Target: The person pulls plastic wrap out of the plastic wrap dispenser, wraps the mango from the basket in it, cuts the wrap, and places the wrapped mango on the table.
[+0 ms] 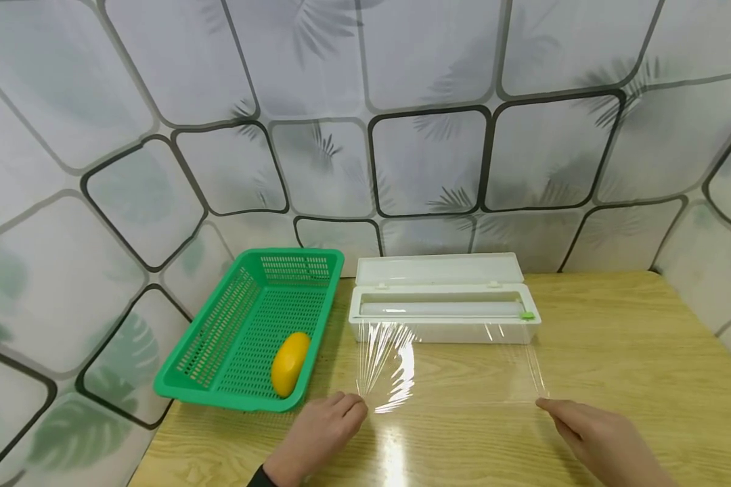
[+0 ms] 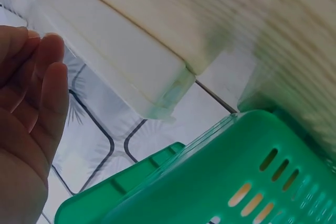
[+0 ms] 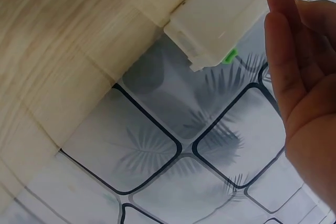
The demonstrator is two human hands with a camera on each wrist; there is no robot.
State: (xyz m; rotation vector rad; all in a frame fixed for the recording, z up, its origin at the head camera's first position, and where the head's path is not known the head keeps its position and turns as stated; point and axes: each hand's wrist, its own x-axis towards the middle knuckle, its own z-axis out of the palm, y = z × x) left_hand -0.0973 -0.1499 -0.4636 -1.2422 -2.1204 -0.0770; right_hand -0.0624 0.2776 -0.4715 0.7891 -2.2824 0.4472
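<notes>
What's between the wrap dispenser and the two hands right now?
A pulled-out sheet of clear cling film spans from the white dispenser to the left hand and right hand, over the wooden table; head view.

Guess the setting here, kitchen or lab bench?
Probably a home kitchen-style setup: a wooden table with a cling film dispenser, a green basket holding a yellow mango, and a leaf-patterned wall covering behind.

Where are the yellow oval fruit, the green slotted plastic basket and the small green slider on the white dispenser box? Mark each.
yellow oval fruit (image 1: 290, 363), head view, middle of its skin
green slotted plastic basket (image 1: 216, 325), head view, left wall
small green slider (image 1: 527, 315), head view, its top
</notes>
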